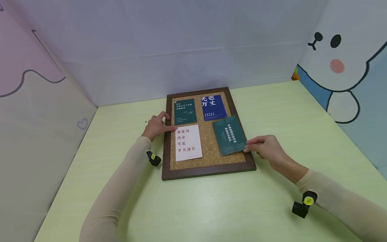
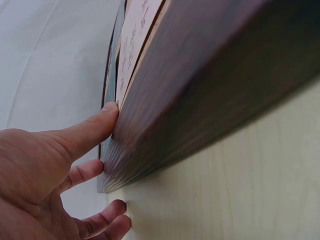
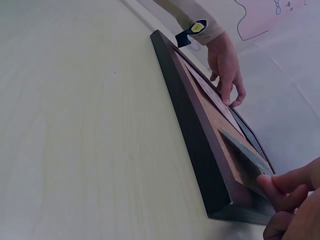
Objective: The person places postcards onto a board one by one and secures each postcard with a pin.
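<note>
A framed cork board (image 1: 208, 144) lies on the table with several printed cards on it. My right hand (image 1: 267, 149) pinches the lower right corner of a green card (image 1: 229, 136), which sits askew over the board's right side. In the right wrist view that card (image 3: 245, 150) is tilted up off the cork. On the other side, my left hand (image 1: 157, 126) rests at the frame's left edge, its thumb touching the upper left corner of a white card (image 1: 188, 144). A dark green card (image 1: 185, 112) and a blue card (image 1: 213, 107) lie at the top.
The pale table (image 1: 193, 208) extends around the board. Behind it stands a white wall (image 1: 181, 43), with cartoon-printed panels at both sides. A small black device (image 1: 154, 158) is on the left wrist and another (image 1: 302, 205) on the right.
</note>
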A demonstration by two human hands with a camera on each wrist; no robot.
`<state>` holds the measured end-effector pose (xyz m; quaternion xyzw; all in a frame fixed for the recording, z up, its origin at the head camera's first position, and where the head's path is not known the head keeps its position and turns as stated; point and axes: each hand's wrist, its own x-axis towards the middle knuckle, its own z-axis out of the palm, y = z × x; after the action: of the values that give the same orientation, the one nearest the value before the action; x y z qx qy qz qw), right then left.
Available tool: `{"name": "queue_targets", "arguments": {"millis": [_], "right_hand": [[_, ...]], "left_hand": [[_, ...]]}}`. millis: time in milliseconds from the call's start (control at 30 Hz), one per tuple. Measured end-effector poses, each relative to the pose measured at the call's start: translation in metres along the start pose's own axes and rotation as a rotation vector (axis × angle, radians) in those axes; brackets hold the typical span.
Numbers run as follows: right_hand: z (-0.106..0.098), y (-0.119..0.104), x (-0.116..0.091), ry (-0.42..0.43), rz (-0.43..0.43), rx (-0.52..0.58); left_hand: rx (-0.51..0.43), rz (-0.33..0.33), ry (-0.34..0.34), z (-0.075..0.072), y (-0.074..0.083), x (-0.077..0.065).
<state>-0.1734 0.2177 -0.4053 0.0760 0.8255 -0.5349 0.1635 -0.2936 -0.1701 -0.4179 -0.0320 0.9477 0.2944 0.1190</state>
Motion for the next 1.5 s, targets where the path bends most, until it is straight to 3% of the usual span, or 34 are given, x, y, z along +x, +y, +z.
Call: {"name": "queue_targets", "arguments": {"millis": [200, 367, 633, 1233, 1333, 1500], "right_hand": [[0.017, 0.001, 0.0, 0.01, -0.057, -0.008], [0.027, 0.0, -0.002, 0.029, -0.142, -0.109], [0.04, -0.007, -0.007, 0.085, -0.188, -0.272], [0.029, -0.009, -0.001, 0.02, -0.22, -0.407], [0.022, -0.014, 0.005, 0.001, -0.269, -0.504], [0.009, -0.026, 0.021, -0.024, -0.384, -0.791]], "left_hand": [[-0.004, -0.005, -0.003, 0.0, 0.0, 0.0], [-0.006, -0.008, -0.001, 0.0, -0.001, 0.002], [0.001, -0.007, 0.001, 0.001, -0.003, 0.004], [-0.004, -0.002, 0.004, 0.002, -0.002, 0.004], [-0.005, 0.0, 0.004, 0.002, -0.002, 0.004], [-0.004, -0.005, 0.003, 0.002, -0.002, 0.004]]}}
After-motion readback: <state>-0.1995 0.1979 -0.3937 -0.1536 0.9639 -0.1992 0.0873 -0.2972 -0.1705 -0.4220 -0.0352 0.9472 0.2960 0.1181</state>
